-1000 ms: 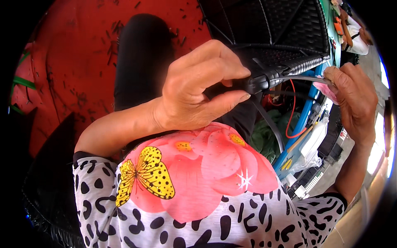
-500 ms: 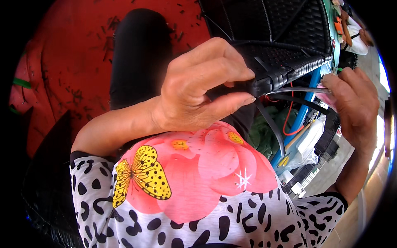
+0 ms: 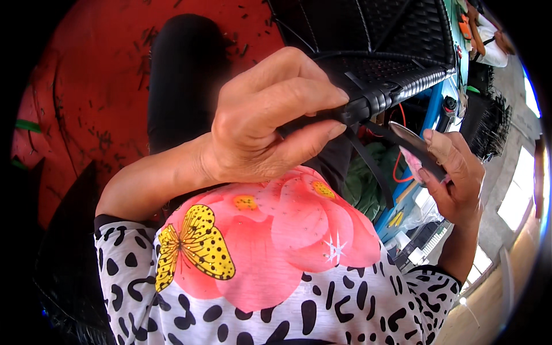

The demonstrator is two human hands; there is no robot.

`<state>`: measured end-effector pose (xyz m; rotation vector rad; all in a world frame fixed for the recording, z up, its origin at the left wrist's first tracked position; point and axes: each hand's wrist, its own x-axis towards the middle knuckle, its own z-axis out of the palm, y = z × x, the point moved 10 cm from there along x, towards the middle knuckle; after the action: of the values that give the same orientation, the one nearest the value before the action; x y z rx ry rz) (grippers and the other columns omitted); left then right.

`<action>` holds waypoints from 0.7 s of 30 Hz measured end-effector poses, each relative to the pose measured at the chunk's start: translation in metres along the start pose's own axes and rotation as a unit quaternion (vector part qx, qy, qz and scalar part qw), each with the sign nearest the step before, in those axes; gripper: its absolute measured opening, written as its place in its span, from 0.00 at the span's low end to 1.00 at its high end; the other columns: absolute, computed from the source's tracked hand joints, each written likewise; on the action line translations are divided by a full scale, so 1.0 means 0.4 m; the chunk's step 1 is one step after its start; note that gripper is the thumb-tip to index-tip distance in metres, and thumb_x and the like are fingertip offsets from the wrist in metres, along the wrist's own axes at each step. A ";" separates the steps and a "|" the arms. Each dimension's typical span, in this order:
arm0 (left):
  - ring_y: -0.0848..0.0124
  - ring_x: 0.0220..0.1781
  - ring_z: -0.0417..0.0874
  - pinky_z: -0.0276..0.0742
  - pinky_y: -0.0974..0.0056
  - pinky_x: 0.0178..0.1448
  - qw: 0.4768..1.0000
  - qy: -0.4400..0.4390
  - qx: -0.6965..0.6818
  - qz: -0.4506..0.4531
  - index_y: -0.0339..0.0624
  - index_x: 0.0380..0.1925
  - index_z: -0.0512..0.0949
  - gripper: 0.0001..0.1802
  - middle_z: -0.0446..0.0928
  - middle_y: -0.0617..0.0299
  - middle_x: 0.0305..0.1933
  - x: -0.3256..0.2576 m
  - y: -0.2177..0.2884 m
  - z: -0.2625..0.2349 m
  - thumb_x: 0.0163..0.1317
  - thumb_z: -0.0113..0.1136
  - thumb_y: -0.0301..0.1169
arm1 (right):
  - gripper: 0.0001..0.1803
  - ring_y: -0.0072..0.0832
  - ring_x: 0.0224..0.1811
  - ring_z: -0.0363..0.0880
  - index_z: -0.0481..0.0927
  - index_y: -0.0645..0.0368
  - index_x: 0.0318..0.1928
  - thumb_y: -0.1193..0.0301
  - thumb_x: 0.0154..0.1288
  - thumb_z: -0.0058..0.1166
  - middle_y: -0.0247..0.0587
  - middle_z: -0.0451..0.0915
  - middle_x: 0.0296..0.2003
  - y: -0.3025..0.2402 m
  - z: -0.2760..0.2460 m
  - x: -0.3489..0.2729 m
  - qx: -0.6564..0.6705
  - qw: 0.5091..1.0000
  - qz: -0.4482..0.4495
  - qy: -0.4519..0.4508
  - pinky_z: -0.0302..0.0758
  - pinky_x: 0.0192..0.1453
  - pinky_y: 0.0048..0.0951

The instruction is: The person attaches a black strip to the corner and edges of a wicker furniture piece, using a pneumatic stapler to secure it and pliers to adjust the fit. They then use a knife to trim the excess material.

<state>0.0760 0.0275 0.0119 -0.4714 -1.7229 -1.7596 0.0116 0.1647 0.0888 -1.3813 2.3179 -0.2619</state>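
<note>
My left hand [image 3: 270,115] is closed, thumb and fingers pinching the near corner of a black woven wicker seat frame [image 3: 397,95]. Flat black strips wrap around the frame's edge. One loose black strip [image 3: 372,167] hangs below this corner. To the right, my right hand [image 3: 457,172] is closed around a knife [image 3: 407,135] with a bare, pointed blade aimed toward the corner. Pink material [image 3: 411,164] shows beside the blade. Another black strip [image 3: 397,138] runs from the corner toward my right hand, passing by the blade; whether the fingers also hold it I cannot tell.
Dark scraps lie scattered on the red surface [image 3: 115,80] at the left. Beneath the frame are a blue edge [image 3: 422,132], an orange-red cord [image 3: 397,167] and green material [image 3: 365,190]. Another person [image 3: 489,46] is at the far right, near a bundle of black strips [image 3: 489,126].
My right hand has moved left and turned, and the knife blade now shows plainly. The strip stretched toward that hand has shifted. My left hand stays at the corner.
</note>
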 end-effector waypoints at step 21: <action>0.71 0.27 0.76 0.73 0.72 0.30 0.998 -0.015 0.061 0.017 0.26 0.37 0.74 0.13 0.74 0.47 0.35 0.000 0.014 0.008 0.48 0.60 0.16 | 0.19 0.30 0.25 0.80 0.71 0.73 0.49 0.81 0.55 0.50 0.57 0.76 0.45 -0.001 0.150 -0.110 0.272 0.951 0.017 0.145 0.75 0.30 0.24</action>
<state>0.0791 0.0308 0.0163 -0.4733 -1.8203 -1.6207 0.0571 0.2061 0.0471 -1.0719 2.2371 -1.0657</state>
